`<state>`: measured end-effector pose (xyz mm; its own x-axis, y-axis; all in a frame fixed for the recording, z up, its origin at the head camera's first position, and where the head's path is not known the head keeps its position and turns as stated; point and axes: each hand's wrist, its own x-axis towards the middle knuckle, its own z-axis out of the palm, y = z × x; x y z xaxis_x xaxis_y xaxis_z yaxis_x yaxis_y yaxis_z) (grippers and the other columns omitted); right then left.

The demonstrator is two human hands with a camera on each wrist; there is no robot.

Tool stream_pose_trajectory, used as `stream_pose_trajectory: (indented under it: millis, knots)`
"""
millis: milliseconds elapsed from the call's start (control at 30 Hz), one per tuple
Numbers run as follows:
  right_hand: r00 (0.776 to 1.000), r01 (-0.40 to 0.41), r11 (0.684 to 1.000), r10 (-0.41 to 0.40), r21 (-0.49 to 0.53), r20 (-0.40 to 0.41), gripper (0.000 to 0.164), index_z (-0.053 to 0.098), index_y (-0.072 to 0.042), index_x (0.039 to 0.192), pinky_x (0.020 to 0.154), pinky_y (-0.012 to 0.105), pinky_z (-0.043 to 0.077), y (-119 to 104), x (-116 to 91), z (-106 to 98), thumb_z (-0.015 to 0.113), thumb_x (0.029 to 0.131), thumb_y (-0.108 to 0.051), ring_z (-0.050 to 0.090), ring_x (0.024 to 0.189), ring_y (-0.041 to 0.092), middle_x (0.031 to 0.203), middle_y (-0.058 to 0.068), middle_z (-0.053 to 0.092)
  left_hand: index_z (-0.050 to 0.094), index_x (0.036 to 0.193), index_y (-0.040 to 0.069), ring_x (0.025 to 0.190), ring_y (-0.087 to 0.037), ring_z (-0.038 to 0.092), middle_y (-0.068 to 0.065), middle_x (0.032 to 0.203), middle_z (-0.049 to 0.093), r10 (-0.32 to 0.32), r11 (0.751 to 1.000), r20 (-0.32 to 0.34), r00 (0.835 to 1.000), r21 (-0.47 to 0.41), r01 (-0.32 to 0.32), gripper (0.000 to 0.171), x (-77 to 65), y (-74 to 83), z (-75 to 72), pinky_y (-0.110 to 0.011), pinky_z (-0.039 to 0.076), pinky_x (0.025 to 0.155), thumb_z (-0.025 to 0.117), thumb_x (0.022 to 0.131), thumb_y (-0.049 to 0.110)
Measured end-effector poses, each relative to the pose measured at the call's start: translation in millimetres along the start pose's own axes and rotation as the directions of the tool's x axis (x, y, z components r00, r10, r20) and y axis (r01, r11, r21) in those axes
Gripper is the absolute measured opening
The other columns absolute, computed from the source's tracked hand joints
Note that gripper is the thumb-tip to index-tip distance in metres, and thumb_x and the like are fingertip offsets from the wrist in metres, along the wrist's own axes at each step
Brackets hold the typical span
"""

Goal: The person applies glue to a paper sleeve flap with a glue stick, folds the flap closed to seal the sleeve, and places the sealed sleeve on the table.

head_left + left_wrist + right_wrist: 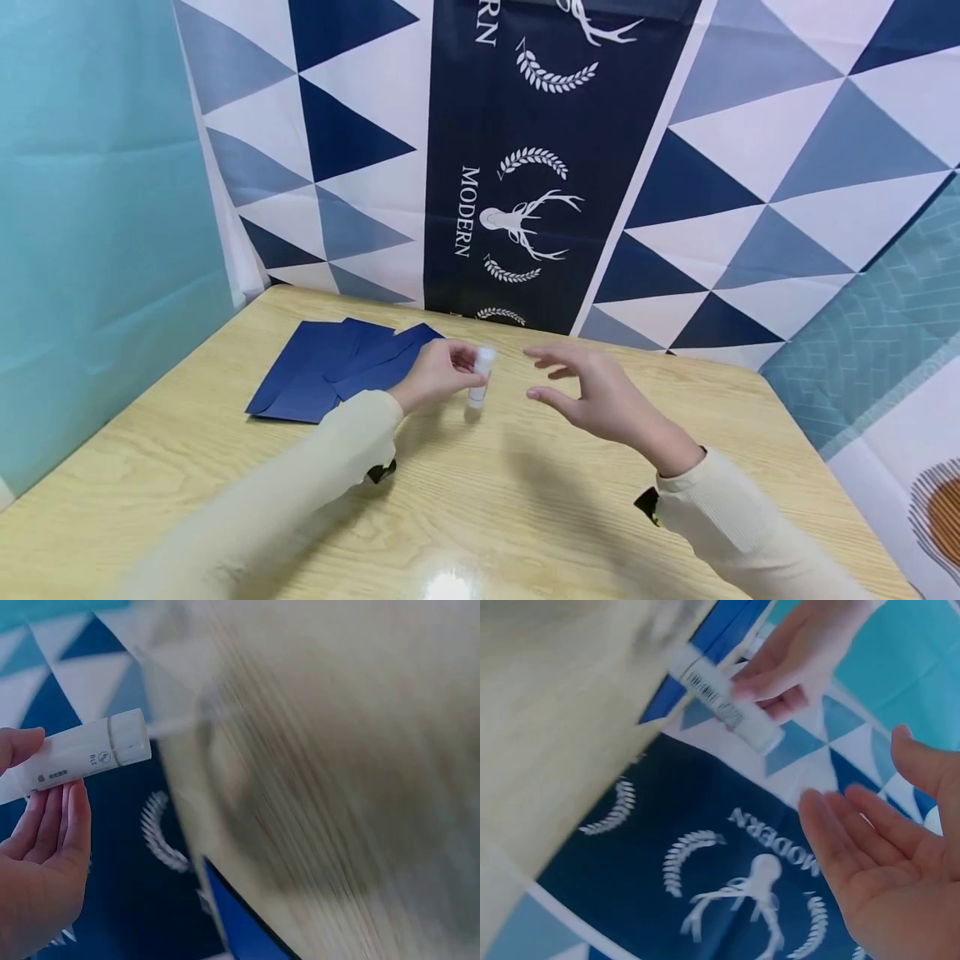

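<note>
My left hand (438, 371) pinches a white glue stick (483, 365) between thumb and fingers, holding it nearly upright above the table. In the left wrist view small print and a cap seam show on the glue stick (86, 752), the thumb on one side and fingertips on the other. To its right my right hand (603, 396) hovers with fingers and thumb spread apart, nothing between them. The right wrist view shows that same right hand (900, 877) with its palm side visible, apart from the glue stick (724, 703).
Several dark blue envelopes (307, 375) lie overlapping at the back left of the wooden table (450, 500), just left of my left hand. A patterned cloth (517, 167) with deer heads and triangles hangs behind the table's far edge. A teal sheet (97, 208) hangs on the left.
</note>
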<state>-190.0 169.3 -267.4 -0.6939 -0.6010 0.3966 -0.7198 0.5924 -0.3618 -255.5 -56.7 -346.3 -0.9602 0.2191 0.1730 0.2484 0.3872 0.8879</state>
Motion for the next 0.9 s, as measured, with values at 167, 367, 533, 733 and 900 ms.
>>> stream_pose_trajectory:
  millis: [167,367,533,733,900]
  knots:
    - [0.993,-0.062,0.997,0.057,0.051,0.107,0.036,0.064,-0.001,0.12,0.082,0.032,0.057,13,-13,18,0.07,0.087,-0.015,0.07,0.099,0.027,0.119,0.016,0.067,0.068,0.1,-0.001,0.082,-0.017,0.065,-0.014,0.095,0.071,-0.071,0.997,-0.062,0.996,0.025,0.072,0.03,19.1,-26.3,-5.7,-0.026,0.054,0.075,0.078,0.073,0.006]
    - [0.983,-0.096,0.992,0.082,0.079,0.162,0.035,0.064,-0.001,0.119,0.083,0.032,0.057,19,-24,39,0.068,0.089,-0.018,0.069,0.1,0.03,0.119,0.016,0.067,0.067,0.097,-0.001,0.081,-0.018,0.066,-0.015,0.094,0.071,-0.094,0.994,-0.105,0.99,0.043,0.099,0.029,29.1,-42.5,-9.6,-0.026,0.054,0.074,0.079,0.071,0.006]
    - [0.985,-0.098,0.993,0.087,0.068,0.148,0.035,0.064,-0.001,0.117,0.082,0.034,0.057,24,-25,45,0.069,0.089,-0.02,0.069,0.1,0.032,0.118,0.015,0.068,0.065,0.101,-0.002,0.087,-0.022,0.067,-0.016,0.098,0.07,-0.091,0.993,-0.108,0.99,0.066,0.098,0.033,33.8,-40.5,-13.6,-0.029,0.055,0.079,0.078,0.072,0.007]
    - [0.985,-0.17,0.985,0.17,0.017,-0.01,0.034,0.067,-0.007,0.114,0.083,0.038,0.056,22,-30,54,0.074,0.083,-0.02,0.067,0.102,0.027,0.112,0.008,0.071,0.052,0.131,-0.003,0.121,-0.032,0.056,-0.02,0.13,0.059,-0.104,0.94,-0.051,0.993,0.322,0.115,0.064,2.8,-29.9,-17.9,-0.043,0.046,0.102,0.074,0.08,0.029]
    - [0.952,-0.258,0.964,0.245,-0.055,-0.181,0.045,0.065,-0.004,0.118,0.093,0.047,0.05,15,-41,67,0.078,0.079,-0.021,0.063,0.111,0.033,0.118,0.014,0.068,0.044,0.14,0.002,0.136,-0.039,0.042,-0.02,0.145,0.046,0.1,0.728,0.043,0.994,0.678,-0.103,0.081,-54.5,-23.4,-20.7,-0.051,0.037,0.11,0.071,0.078,0.045]
